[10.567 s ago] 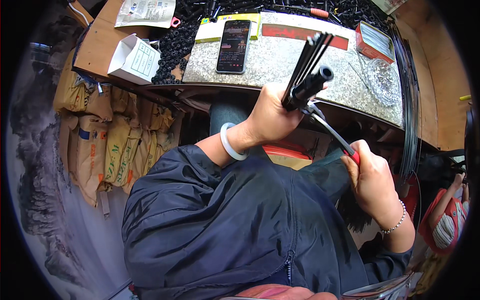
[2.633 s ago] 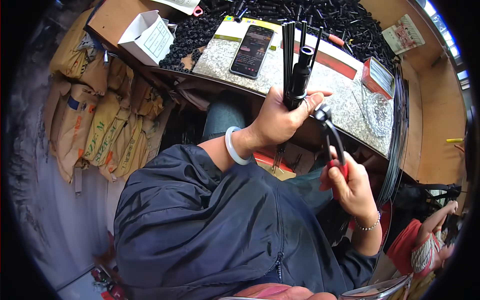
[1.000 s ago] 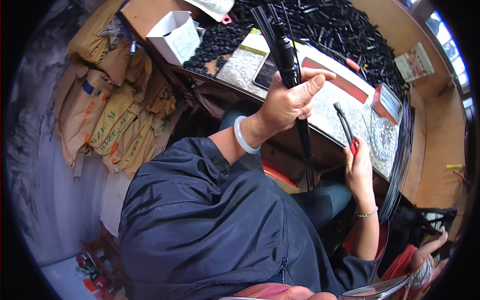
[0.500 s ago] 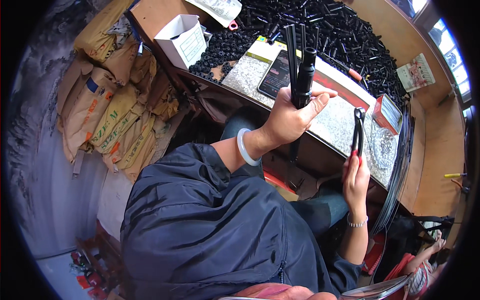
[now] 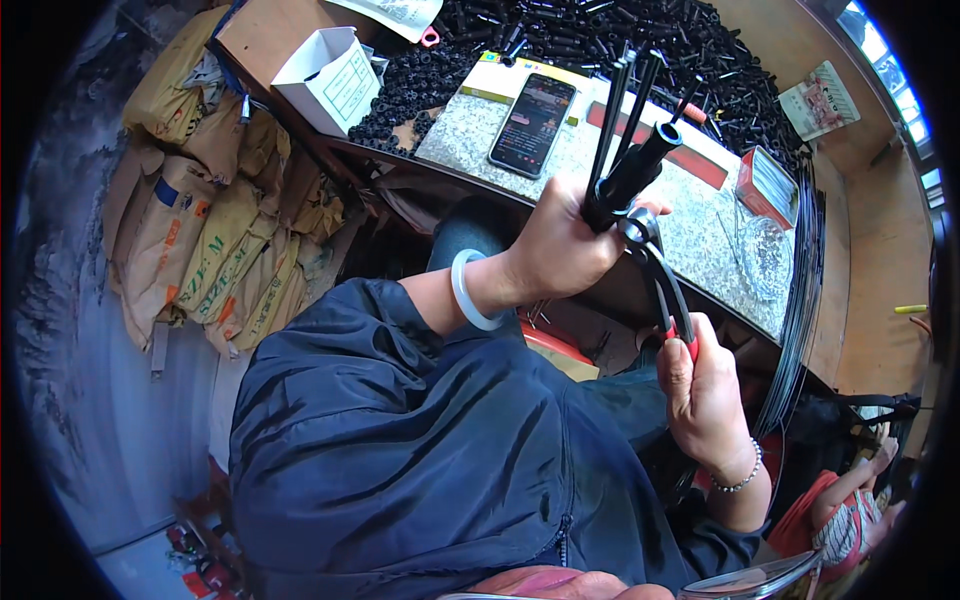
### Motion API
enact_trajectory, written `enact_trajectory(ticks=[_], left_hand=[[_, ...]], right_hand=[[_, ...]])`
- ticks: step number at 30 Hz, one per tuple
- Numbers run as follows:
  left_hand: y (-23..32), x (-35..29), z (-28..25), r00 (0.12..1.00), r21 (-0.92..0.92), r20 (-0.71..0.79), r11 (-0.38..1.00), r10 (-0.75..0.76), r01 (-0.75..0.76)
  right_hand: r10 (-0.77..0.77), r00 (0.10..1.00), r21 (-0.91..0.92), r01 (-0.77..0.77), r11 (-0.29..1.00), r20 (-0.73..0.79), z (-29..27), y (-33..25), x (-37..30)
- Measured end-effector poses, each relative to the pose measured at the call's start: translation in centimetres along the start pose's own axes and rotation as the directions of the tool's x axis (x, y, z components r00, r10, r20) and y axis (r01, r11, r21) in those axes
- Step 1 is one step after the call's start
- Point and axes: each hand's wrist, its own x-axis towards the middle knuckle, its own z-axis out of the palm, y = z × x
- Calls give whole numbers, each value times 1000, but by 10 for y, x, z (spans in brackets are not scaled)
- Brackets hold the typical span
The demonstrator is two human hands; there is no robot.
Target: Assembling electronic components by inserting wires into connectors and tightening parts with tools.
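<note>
My left hand [image 5: 565,245], a white bangle at its wrist, is closed round the lower end of a black tubular part [image 5: 636,172]. Several thin dark rods [image 5: 612,120] stick up beside the tube out of the same grip. My right hand [image 5: 705,390] is wrapped round the red handles of a pair of pincers [image 5: 662,280]. The rounded metal head of the pincers lies against the base of the black part, by my left fingers. Exactly what its jaws pinch is hidden. Both hands are held in front of the bench edge.
Black tubes and small fittings [image 5: 600,35] are heaped on the bench [image 5: 460,140]. A phone [image 5: 533,125], a white box [image 5: 328,85] and a red tin [image 5: 768,190] lie there too. Long wires [image 5: 798,310] hang off its right end. Brown sacks [image 5: 200,215] stack at left; another person [image 5: 840,510] is at lower right.
My right hand has brought the pincers left and up to the base of the black part. The black part and rods have tilted to the right. The whole view has shifted slightly.
</note>
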Motion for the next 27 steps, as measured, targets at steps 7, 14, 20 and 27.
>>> enact_trajectory(ticks=[7,14,20,27], left_hand=[[-15,4,-15,969,183,-48,955,244,-231],[7,6,-39,993,-618,5,780,-120,97],[5,4,-28,980,-454,-97,884,-175,113],[-3,-23,-4,987,-833,-91,554,-129,-4]], right_hand=[[13,1000,-178,-16,984,-13,-2,5,13],[-17,927,-730,-285,621,-376,-1,137,51],[-336,824,-798,-212,565,-457,14,138,46],[-98,994,437,105,893,-39,91,108,-28]])
